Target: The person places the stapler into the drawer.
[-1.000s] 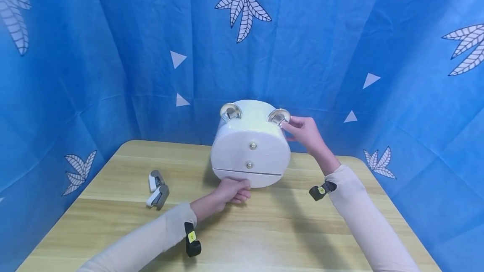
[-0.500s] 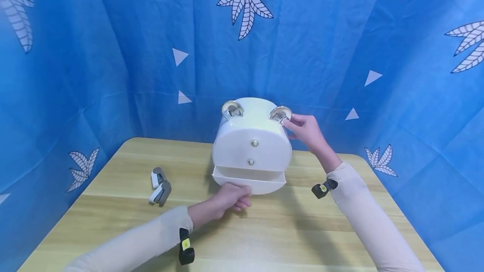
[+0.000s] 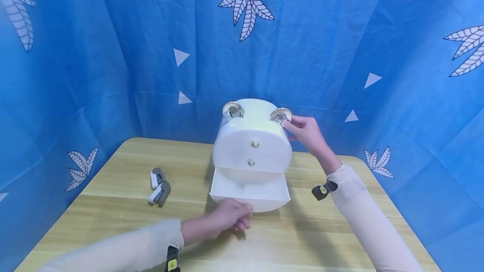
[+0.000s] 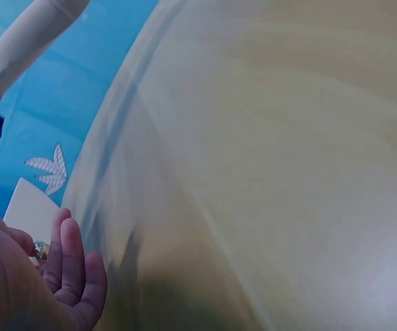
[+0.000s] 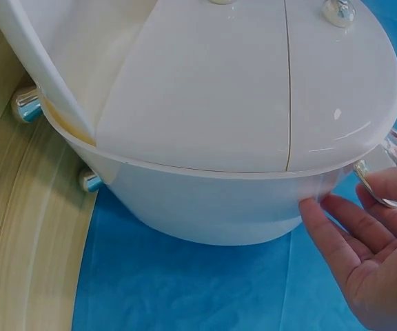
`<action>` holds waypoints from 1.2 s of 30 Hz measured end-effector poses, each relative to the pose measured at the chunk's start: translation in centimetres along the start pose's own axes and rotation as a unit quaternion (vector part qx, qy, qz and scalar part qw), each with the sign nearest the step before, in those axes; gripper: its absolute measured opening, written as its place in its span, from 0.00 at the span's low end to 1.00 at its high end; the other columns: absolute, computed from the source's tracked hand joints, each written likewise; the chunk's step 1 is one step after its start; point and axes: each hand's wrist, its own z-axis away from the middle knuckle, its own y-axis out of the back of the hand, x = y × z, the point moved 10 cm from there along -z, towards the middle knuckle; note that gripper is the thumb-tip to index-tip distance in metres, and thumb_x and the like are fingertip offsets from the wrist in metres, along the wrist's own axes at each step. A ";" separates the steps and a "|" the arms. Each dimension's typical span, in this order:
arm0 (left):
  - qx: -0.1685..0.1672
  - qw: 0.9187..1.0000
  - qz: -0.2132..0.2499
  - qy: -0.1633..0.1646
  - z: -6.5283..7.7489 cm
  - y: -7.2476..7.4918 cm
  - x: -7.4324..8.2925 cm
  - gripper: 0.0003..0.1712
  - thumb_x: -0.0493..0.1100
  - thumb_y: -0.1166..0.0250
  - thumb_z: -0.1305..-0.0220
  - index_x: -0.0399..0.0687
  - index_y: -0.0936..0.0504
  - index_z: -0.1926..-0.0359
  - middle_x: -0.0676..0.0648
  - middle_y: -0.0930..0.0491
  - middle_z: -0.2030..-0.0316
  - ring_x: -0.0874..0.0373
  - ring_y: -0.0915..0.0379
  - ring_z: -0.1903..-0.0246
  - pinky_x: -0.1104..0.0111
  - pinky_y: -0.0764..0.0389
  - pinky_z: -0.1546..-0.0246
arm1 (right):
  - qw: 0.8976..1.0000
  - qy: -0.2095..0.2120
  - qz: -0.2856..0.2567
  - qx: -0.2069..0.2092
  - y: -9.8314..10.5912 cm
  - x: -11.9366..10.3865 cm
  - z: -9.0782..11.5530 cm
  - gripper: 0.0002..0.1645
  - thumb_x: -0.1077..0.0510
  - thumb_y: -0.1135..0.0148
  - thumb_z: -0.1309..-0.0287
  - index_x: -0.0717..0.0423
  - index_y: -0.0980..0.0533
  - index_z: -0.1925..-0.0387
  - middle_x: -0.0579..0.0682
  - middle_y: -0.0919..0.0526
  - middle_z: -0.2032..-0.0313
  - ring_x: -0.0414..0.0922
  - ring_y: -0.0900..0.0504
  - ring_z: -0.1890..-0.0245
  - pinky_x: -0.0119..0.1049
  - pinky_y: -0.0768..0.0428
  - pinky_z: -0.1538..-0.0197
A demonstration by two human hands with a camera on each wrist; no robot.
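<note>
A white rounded storage box [image 3: 227,150] with two shiny ears stands at the back of the table in the head view. Its bottom drawer [image 3: 249,184] is pulled well out, and the inside looks bare. My left hand [image 3: 228,217] is at the drawer's front, thumb and finger pinching its small metallic knob [image 4: 41,249]. My right hand [image 3: 308,132] pinches the right ear [image 3: 281,116] from the outer side. In the right wrist view, lower fingers [image 5: 329,238] of that hand touch the box's side wall.
Two small grey-and-white staplers [image 3: 160,194] lie together on the wooden table [image 3: 121,205], left of the box. A blue patterned curtain [image 3: 321,53] closes in the back and sides. Short metallic feet [image 5: 26,105] hold the box above the tabletop.
The bottom drawer, shut a second ago, has slid out toward me with my left hand moving back along with it. My right hand has stayed at the ear.
</note>
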 end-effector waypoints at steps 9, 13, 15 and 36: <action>-0.003 1.000 -0.011 -0.004 2.0 -0.6 0.2 0.19 0.48 0.39 0.27 0.33 0.14 0.58 0.49 0.14 0.78 0.67 0.23 0.82 0.72 0.19 0.74 | 1.000 0.002 0.000 0.001 -0.1 0.0 -0.1 0.24 0.53 0.39 0.29 0.61 0.22 0.37 0.63 0.18 0.41 0.56 0.20 0.37 0.55 0.17 0.44; -0.006 1.000 -0.020 -0.007 2.4 -0.6 0.2 0.20 0.48 0.39 0.27 0.33 0.14 0.59 0.48 0.14 0.78 0.68 0.24 0.83 0.75 0.20 0.76 | 1.000 0.004 0.001 -0.001 -0.1 0.1 -0.2 0.24 0.53 0.39 0.29 0.61 0.22 0.37 0.63 0.18 0.40 0.56 0.20 0.37 0.56 0.18 0.43; -0.009 1.000 -0.029 -0.006 2.5 -0.6 0.2 0.21 0.49 0.40 0.26 0.33 0.14 0.62 0.48 0.14 0.79 0.68 0.25 0.83 0.76 0.23 0.79 | 1.000 0.004 0.001 -0.001 -0.1 0.1 -0.2 0.24 0.53 0.39 0.29 0.61 0.23 0.37 0.63 0.18 0.40 0.56 0.21 0.36 0.57 0.19 0.43; 0.036 0.953 -0.266 -0.143 3.4 12.4 12.4 0.17 0.48 0.38 0.27 0.43 0.15 0.46 0.46 0.12 0.58 0.56 0.16 0.60 0.60 0.14 0.58 | 1.000 0.010 -0.004 -0.002 -0.2 0.3 -0.3 0.26 0.54 0.40 0.28 0.61 0.25 0.34 0.64 0.19 0.39 0.57 0.22 0.35 0.57 0.18 0.42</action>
